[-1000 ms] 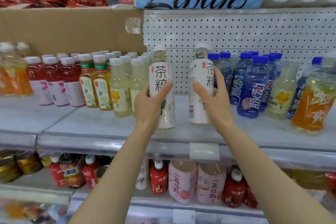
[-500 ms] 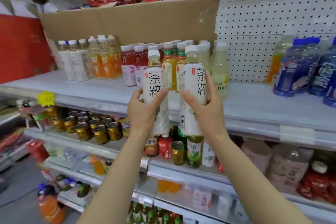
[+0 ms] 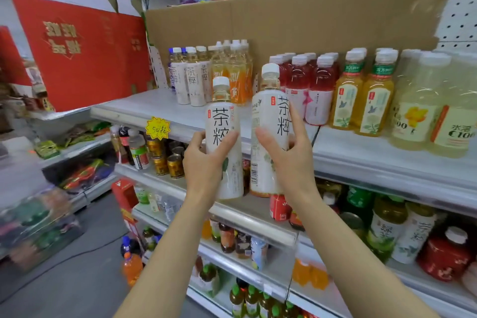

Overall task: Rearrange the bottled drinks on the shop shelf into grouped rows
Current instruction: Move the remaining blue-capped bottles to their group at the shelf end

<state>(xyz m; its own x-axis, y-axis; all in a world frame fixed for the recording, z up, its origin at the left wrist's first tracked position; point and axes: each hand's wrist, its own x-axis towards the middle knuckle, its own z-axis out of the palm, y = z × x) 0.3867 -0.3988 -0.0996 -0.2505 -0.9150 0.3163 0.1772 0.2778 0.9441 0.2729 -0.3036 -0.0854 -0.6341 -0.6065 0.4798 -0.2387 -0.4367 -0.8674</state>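
Observation:
My left hand (image 3: 204, 160) grips a white-labelled tea bottle (image 3: 223, 121) with a white cap. My right hand (image 3: 291, 157) grips a second, matching tea bottle (image 3: 268, 116). Both bottles are upright and held in the air in front of the shelf (image 3: 175, 116), side by side and slightly apart. At the shelf's far left stands a group of the same white tea bottles (image 3: 192, 80). To their right stand orange drinks (image 3: 237, 77), red drinks (image 3: 309, 85), amber tea bottles (image 3: 361, 95) and pale yellow bottles (image 3: 423, 111).
A brown cardboard sheet (image 3: 309, 15) backs the shelf. A red gift box (image 3: 82, 51) stands to the left. A yellow price tag (image 3: 157, 128) hangs on the shelf edge. Lower shelves (image 3: 258, 217) hold cans and more bottles. Grey floor (image 3: 77, 279) lies at lower left.
The view has swung left along the shelf. Both hands have carried their tea bottles away from the blue drinks, towards the matching white tea bottles at the shelf's left end.

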